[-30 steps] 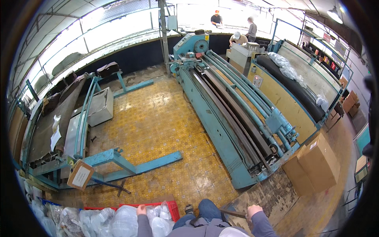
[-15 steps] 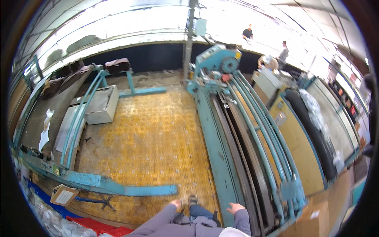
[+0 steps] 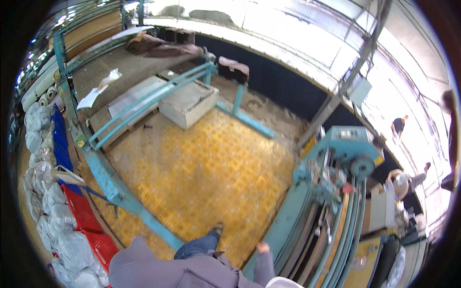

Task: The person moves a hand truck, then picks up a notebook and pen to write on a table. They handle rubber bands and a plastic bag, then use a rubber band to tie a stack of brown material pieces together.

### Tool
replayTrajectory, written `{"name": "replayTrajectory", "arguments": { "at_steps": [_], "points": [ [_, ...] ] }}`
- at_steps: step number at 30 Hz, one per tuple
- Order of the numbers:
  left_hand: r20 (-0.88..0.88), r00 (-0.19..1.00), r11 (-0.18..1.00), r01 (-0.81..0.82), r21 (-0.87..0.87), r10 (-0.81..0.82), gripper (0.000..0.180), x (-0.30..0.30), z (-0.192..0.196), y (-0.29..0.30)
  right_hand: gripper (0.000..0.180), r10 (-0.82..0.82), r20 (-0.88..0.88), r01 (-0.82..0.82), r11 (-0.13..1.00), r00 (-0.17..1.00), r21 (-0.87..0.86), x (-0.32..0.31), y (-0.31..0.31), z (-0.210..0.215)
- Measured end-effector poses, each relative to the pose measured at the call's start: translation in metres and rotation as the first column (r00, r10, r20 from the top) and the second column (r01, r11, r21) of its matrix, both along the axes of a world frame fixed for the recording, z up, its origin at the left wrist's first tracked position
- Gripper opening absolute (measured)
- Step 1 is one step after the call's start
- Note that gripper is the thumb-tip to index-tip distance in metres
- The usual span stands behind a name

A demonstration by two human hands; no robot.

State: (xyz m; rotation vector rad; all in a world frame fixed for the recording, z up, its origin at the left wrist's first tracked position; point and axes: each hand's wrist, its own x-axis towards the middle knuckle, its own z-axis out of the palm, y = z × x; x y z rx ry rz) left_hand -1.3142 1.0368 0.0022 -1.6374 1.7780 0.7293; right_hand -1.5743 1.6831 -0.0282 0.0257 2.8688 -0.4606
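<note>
The right hand is held near the long teal machine, which is set right of the yellow-patterned floor; whether its fingers are spread cannot be told. The left hand is hidden.

Yellow patterned floor, as it reaches my screen.
From its middle I see a pale grey box near twelve o'clock, a small dark piece at ten, a teal beam at eight, the wearer's shoe at six, a teal machine at four.
</note>
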Motion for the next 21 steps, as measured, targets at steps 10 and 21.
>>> {"name": "replayTrajectory", "arguments": {
  "at_steps": [10, 21],
  "points": [
    [-0.597, 0.479, 0.547, 0.833, 0.079, -0.644, 0.032, -0.453, -0.031, 0.157, 0.038, -0.126, 0.542, 0.253, 0.953, 0.831, -0.167, -0.239, -0.115, 0.060],
    [-0.893, 0.308, 0.681, 0.732, 0.003, -0.327, 0.033, -0.761, 0.046, 0.129, 0.036, 0.091, 0.662, 0.044, 0.982, 0.744, -0.184, -0.529, -0.222, 0.013]
  ]
}}
